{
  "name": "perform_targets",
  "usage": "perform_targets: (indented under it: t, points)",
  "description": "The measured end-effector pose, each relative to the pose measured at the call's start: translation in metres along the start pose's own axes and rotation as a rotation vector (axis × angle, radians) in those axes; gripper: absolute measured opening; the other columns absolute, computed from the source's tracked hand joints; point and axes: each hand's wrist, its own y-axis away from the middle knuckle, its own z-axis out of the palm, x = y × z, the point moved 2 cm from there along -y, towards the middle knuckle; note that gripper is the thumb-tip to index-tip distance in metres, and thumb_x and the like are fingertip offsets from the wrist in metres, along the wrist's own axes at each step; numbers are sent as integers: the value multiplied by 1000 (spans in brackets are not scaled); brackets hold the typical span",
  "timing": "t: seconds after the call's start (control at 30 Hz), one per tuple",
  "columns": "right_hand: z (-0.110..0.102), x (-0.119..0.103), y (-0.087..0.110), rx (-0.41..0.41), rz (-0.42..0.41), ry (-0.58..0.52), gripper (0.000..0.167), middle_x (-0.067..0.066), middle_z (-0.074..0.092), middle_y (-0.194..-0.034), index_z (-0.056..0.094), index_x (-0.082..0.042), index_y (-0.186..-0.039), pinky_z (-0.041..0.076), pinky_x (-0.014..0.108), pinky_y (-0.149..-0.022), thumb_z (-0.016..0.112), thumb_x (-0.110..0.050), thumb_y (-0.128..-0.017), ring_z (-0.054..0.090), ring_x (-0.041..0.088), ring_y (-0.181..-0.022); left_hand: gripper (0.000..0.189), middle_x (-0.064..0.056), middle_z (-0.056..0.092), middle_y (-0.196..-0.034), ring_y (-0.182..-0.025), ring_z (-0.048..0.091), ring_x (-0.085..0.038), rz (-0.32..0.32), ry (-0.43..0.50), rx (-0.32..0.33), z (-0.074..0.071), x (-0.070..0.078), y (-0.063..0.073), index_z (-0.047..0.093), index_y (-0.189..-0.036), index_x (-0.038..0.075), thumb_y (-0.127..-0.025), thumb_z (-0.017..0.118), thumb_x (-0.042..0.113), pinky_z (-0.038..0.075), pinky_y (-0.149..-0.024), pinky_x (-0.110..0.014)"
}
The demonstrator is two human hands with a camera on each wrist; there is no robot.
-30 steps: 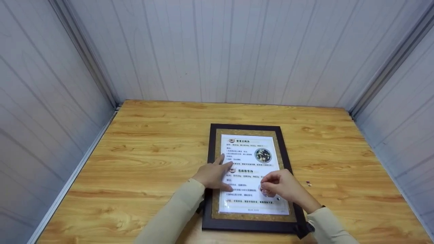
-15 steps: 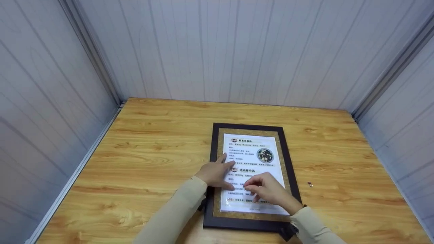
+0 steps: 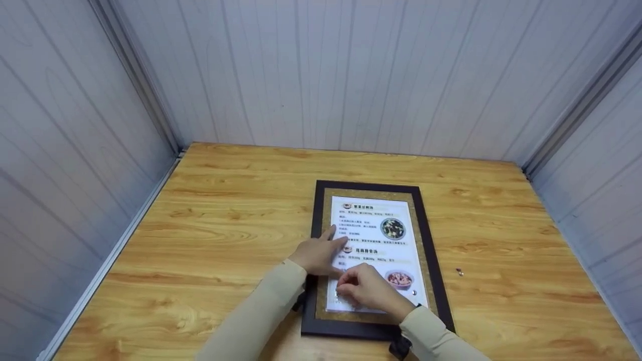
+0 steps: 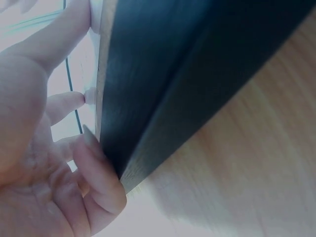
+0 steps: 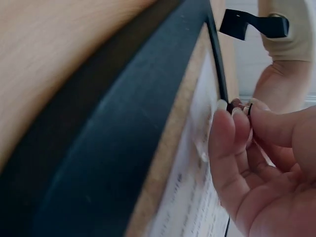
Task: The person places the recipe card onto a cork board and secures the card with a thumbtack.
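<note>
A printed sheet (image 3: pixel 373 234) with two food pictures lies on a cork board (image 3: pixel 368 194) with a dark frame (image 3: pixel 435 260). My left hand (image 3: pixel 318 255) rests with spread fingers across the frame's left side, fingertips pressing the sheet. Over the sheet's lower left part, my right hand (image 3: pixel 368 288) pinches a small pin (image 5: pixel 248 109) between thumb and fingertips, mostly hidden by them. Its fingers are close to the left thumb. Near the sheet's lower right corner sits a small shiny tack (image 3: pixel 414 292).
Small bits that look like pins (image 3: pixel 459 272) lie on the wooden table (image 3: pixel 225 225) right of the frame. Pale panelled walls (image 3: pixel 326 75) enclose the back and both sides. A dark strap piece (image 3: pixel 400 347) hangs at the right wrist.
My right hand has moved left across the sheet, from the lower food picture to beside the left thumb, uncovering that picture and the shiny tack. The left hand has stayed in place.
</note>
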Motion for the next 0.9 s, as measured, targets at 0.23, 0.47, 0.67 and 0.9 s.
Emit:
perform_targets:
  t: [0.23, 0.47, 0.67, 0.9]
  points:
    - [7, 4, -5, 37, -47, 114, 12, -1, 68, -65, 75, -3, -75, 44, 20, -52, 72, -1, -86, 51, 0, -52, 87, -23, 26, -158, -109, 62, -43, -7, 5, -3, 2, 0, 0, 44, -151, 19, -78, 82, 48, 52, -87, -47]
    - [7, 4, -6, 65, -13, 109, 13, 0, 67, -63, 74, -2, -72, 42, 20, -45, 73, 1, -85, 50, 2, -45, 84, -24, 24, -159, -113, 59, -46, -5, 26, -8, 1, 0, 1, 44, -151, 19, -80, 80, 47, 51, -89, -48]
    - [6, 1, -8, 38, 46, 92, 15, -1, 65, -60, 73, -2, -71, 42, 20, -43, 74, -1, -86, 49, 3, -43, 76, -20, 22, -160, -120, 56, -43, -17, 49, -16, 1, -1, -1, 43, -152, 19, -87, 75, 42, 48, -95, -48]
    - [5, -1, -10, 3, 90, 98, 15, -1, 65, -60, 73, -3, -71, 45, 21, -43, 75, -5, -86, 51, 5, -42, 75, -19, 22, -161, -122, 55, -42, -27, 59, -20, 1, -1, -1, 43, -152, 19, -88, 74, 43, 48, -95, -46]
